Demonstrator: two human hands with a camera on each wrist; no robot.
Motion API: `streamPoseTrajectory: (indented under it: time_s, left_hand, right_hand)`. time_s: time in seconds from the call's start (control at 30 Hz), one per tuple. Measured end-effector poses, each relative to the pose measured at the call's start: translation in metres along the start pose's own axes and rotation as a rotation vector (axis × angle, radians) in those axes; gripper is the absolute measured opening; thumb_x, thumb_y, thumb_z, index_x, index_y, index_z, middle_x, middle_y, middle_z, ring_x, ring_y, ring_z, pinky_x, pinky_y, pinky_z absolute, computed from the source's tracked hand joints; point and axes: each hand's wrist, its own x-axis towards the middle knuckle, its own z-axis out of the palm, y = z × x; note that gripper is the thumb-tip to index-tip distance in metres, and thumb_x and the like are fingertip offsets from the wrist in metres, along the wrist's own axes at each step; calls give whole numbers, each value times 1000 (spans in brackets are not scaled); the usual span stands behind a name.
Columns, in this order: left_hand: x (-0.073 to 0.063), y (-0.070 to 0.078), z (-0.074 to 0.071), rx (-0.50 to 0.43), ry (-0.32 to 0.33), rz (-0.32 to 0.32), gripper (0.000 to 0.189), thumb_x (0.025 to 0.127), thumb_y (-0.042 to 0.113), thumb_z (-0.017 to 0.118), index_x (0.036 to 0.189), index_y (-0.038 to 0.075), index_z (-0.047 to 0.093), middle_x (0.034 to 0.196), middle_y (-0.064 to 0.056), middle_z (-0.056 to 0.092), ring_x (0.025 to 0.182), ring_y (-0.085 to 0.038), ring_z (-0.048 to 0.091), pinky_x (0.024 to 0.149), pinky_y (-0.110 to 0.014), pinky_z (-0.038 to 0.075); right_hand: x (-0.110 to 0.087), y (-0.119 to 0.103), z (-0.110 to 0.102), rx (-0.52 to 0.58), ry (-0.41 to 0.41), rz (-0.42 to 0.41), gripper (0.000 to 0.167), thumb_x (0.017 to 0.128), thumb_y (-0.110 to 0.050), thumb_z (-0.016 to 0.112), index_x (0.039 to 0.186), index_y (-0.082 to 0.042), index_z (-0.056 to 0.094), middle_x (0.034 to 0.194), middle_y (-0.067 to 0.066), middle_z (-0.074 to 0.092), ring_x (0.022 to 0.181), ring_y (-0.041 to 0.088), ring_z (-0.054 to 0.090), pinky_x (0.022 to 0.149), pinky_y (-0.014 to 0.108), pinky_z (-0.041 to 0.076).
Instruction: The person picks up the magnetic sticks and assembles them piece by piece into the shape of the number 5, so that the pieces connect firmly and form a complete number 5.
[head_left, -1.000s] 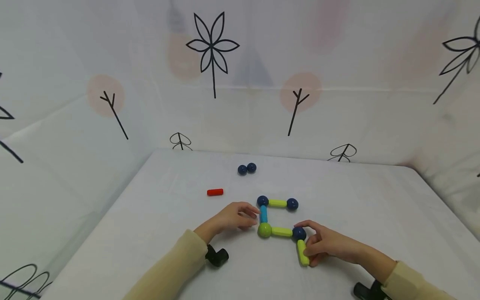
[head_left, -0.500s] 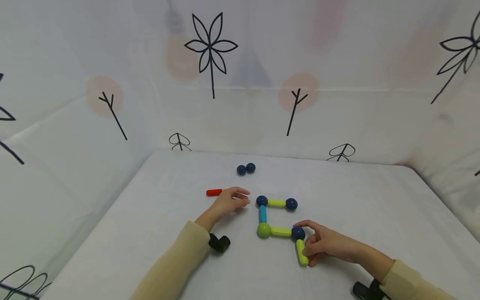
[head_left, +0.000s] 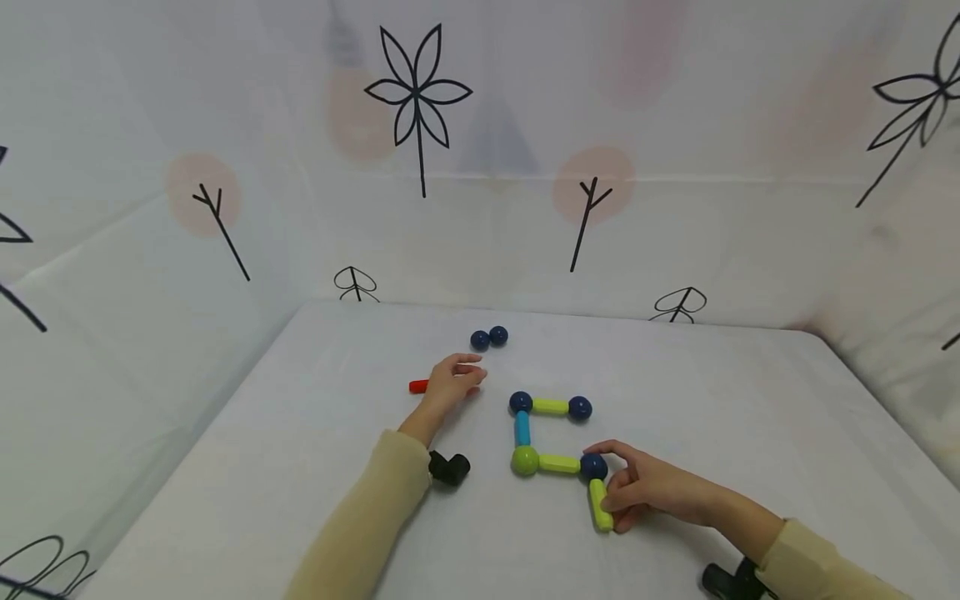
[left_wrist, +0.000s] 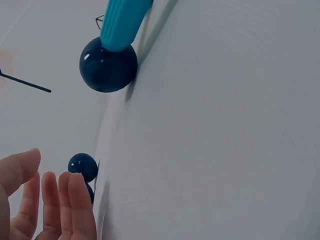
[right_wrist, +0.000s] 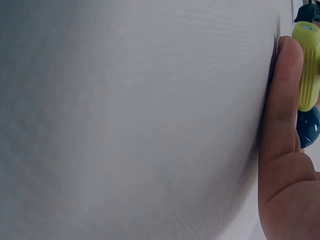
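My right hand [head_left: 654, 490] pinches a lime-green magnetic stick [head_left: 600, 505] [right_wrist: 309, 82] at the near end of a chain, its index fingertip at a dark blue ball [head_left: 593, 466]. From that ball the chain runs left along another lime stick [head_left: 558, 463] to a green ball [head_left: 525, 460]. A turquoise stick [head_left: 522, 428] leads up to a dark blue ball [head_left: 521, 402], then a lime stick [head_left: 551, 407] and another dark blue ball [head_left: 580, 407]. My left hand [head_left: 452, 382] holds nothing, fingers loosely bent, just short of two loose dark blue balls [head_left: 489, 337] [left_wrist: 82, 166].
A red stick [head_left: 417, 387] lies partly hidden behind my left hand. The white tabletop [head_left: 697, 383] meets a printed cloth [head_left: 495, 242] at the back. Black wrist cameras [head_left: 450, 469] sit under both forearms.
My left hand has left the turquoise stick's side and moved away and leftward, nearing the two loose balls and covering part of the red stick. The right hand keeps its hold.
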Motion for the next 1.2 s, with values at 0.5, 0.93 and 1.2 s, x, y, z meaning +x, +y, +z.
streamPoseTrajectory:
  time_s: [0.5, 0.93, 1.2]
  left_hand:
    - [26, -2, 17, -154, 229, -32, 30, 86, 13, 68, 115, 10, 60, 107, -9, 58, 89, -20, 58, 78, -25, 51]
    - [46, 6, 35, -15, 322, -42, 42, 85, 19, 69, 124, 15, 53, 117, -7, 51, 86, -17, 59, 75, -25, 51]
    - [51, 13, 30, 72, 284, 1, 49, 86, 17, 67, 131, 13, 49, 122, -14, 45, 70, -17, 59, 66, -23, 51]
  right_hand:
    - [1, 1, 2, 9, -1, 1, 77, 83, -12, 68, 141, -2, 18, 88, 14, 63, 74, 27, 65, 70, 34, 54]
    - [0, 3, -1, 9, -2, -9, 76, 84, -11, 67, 141, -1, 17, 87, 14, 63, 75, 28, 65, 70, 34, 54]
    - [1, 4, -2, 15, -6, -13, 77, 83, -11, 67, 141, -1, 17, 87, 14, 63, 75, 28, 65, 70, 34, 54]
